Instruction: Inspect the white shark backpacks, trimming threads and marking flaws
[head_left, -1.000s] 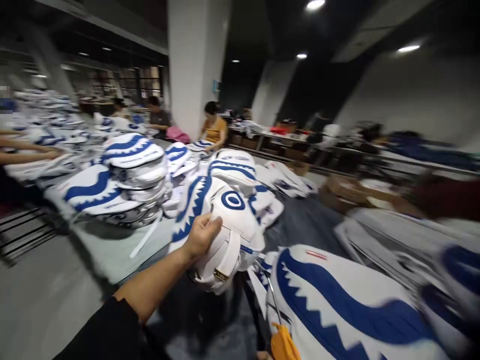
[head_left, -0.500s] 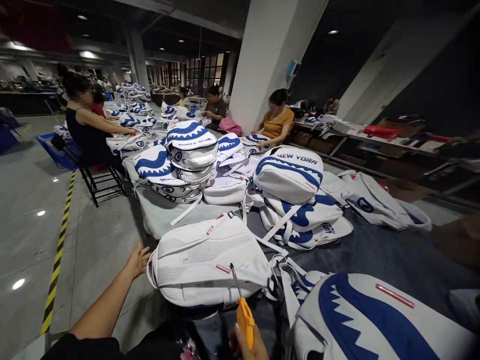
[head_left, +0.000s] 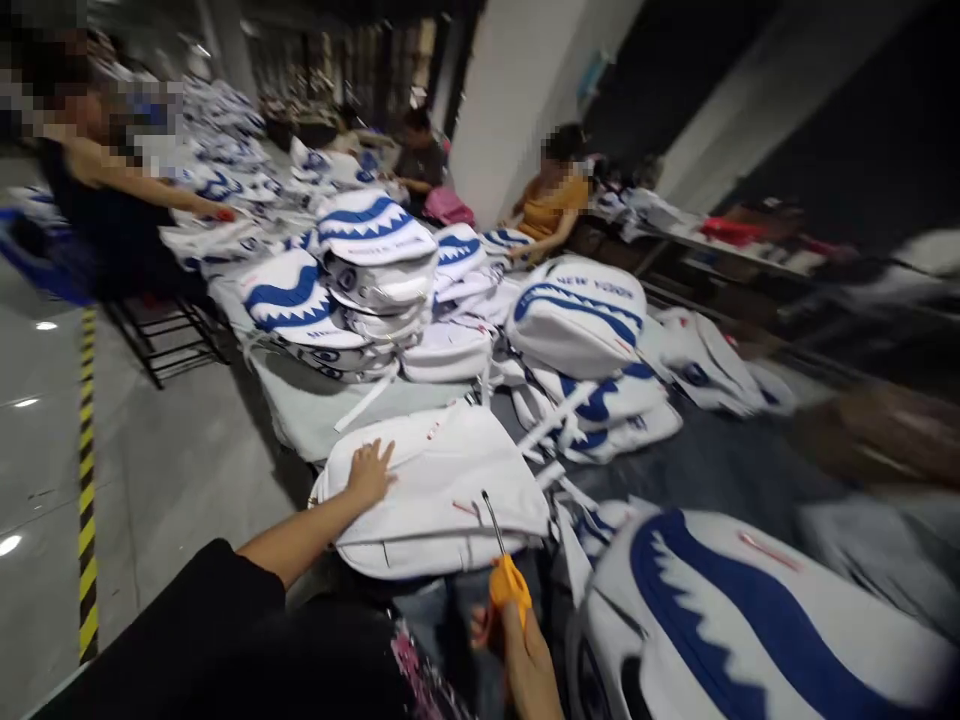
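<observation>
A white backpack lies flat before me, its strap side up, with small red labels on it. My left hand rests on its left part, fingers spread and holding nothing. In my right hand is a pair of orange-handled scissors, with the thin metal blades pointing up over the near side of the backpack. Whether the tip touches the fabric I cannot tell. At the lower right, close to my right hand, sits another white backpack with a blue jagged-tooth pattern.
Stacked white-and-blue backpacks stand behind on the table, and another pile is to their right. Several co-workers sit around the table, one in an orange top. A black metal stool and a yellow-black floor line are at left.
My left hand has moved from beside the backpack's left end onto its top. The scissors stay in my right hand, slightly farther right in view. The view has shifted and blurred.
</observation>
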